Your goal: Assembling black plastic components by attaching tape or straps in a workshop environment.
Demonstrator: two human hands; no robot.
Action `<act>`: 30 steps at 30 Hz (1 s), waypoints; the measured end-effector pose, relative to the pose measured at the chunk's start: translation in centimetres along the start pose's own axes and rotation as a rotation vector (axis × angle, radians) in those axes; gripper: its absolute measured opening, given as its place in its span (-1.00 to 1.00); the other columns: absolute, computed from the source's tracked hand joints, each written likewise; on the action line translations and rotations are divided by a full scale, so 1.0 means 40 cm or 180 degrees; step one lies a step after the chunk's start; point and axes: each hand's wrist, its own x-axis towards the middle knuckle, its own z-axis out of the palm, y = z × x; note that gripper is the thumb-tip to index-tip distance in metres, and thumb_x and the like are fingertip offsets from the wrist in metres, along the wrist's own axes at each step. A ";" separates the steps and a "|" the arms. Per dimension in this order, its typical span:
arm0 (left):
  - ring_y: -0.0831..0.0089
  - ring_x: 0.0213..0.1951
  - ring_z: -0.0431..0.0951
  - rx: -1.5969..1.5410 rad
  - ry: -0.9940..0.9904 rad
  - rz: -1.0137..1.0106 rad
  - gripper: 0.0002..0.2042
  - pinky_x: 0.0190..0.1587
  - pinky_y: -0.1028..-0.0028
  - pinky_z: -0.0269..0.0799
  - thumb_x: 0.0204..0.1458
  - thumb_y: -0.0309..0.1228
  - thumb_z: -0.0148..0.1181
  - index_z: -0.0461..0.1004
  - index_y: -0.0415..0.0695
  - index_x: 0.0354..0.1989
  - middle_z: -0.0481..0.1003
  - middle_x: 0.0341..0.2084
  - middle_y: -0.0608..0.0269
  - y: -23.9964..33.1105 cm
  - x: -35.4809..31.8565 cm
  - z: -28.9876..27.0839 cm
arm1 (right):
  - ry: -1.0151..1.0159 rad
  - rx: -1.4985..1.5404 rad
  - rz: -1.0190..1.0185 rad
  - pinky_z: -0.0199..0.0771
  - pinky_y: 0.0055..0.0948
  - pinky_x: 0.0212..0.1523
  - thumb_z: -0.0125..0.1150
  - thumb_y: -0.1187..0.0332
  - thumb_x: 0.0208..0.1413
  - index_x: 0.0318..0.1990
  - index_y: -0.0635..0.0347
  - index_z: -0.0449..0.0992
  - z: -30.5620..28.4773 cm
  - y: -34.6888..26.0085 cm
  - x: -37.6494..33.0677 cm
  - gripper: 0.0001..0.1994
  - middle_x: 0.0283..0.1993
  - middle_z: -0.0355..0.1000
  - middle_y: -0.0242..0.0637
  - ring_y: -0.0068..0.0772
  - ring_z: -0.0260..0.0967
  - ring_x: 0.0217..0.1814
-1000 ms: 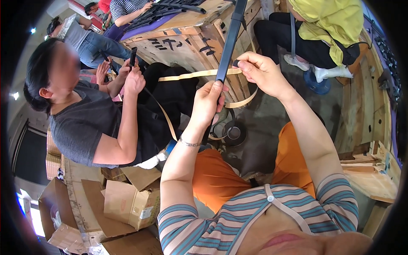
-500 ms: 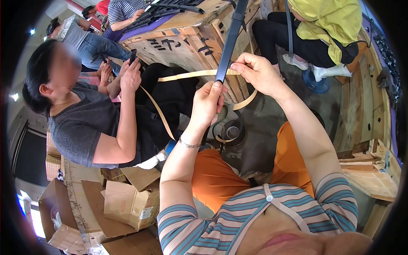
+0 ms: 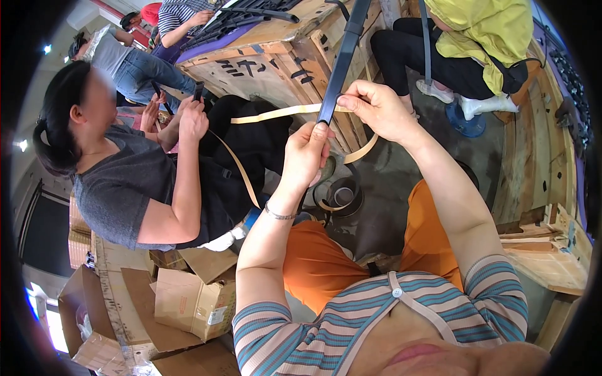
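Observation:
A long, glossy black strip [image 3: 342, 72] rises from my left hand [image 3: 305, 153], whose thumb presses on its lower end and whose fingers are closed round it. My right hand [image 3: 382, 113] is closed in a pinch at the strip's right edge. A narrow tan tape [image 3: 276, 114] crosses there, passing behind the strip to my right fingers. Its curve [image 3: 362, 149] shows again below that hand. On the floor beneath my hands lies a dark tape roll [image 3: 343, 197]. The exact contact under my right fingertips is partly hidden.
At left, a co-worker in a grey shirt [image 3: 135, 182] holds a phone [image 3: 198, 91]. A wooden crate [image 3: 244, 69] carries black strips [image 3: 232, 25]. Cardboard boxes [image 3: 191, 304] stand lower left. Another person in yellow [image 3: 483, 37] sits far right near a wooden wall [image 3: 555, 156].
My hands have barely moved; the black strip tilts slightly more to the right. The grey-shirted co-worker's head has turned away.

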 end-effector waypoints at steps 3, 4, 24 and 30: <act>0.70 -0.77 0.17 0.0053 0.0014 0.0042 -0.73 -0.72 0.68 0.06 0.17 -0.26 -0.10 0.38 -0.21 -0.43 0.25 -0.78 0.42 -0.004 -0.001 0.000 | -0.0001 -0.0116 -0.0044 0.09 -0.70 -0.52 0.13 0.35 0.08 -0.44 0.27 0.41 0.006 0.004 0.000 -0.83 -0.58 0.23 -0.57 -0.79 0.06 -0.51; 0.70 -0.77 0.17 0.0054 0.0011 0.0044 -0.73 -0.72 0.68 0.06 0.17 -0.26 -0.10 0.38 -0.21 -0.43 0.25 -0.78 0.42 -0.005 -0.001 -0.001 | 0.0002 -0.0152 -0.0126 0.01 -0.74 -0.56 0.10 0.36 0.10 -0.46 0.25 0.38 0.008 0.005 -0.001 -0.83 -0.59 0.16 -0.63 -0.83 -0.01 -0.53; 0.70 -0.78 0.17 0.0102 0.0080 0.0134 -0.72 -0.74 0.67 0.05 0.16 -0.25 -0.09 0.37 -0.20 -0.47 0.24 -0.79 0.43 -0.016 -0.007 0.005 | 0.0101 -0.0441 -0.0123 0.04 -0.71 -0.57 0.14 0.36 0.07 -0.50 0.26 0.39 0.017 -0.002 -0.009 -0.81 -0.62 0.19 -0.62 -0.81 0.03 -0.54; 0.67 -0.79 0.17 0.0132 -0.0017 -0.0149 -0.65 -0.74 0.65 0.06 0.18 -0.19 -0.17 0.37 -0.20 -0.50 0.24 -0.81 0.41 -0.012 0.012 0.011 | 0.0248 -0.0556 0.0117 0.11 -0.61 -0.60 0.24 0.17 -0.02 -0.51 0.29 0.49 0.003 0.050 0.017 -0.69 -0.70 0.25 -0.45 -0.73 0.09 -0.61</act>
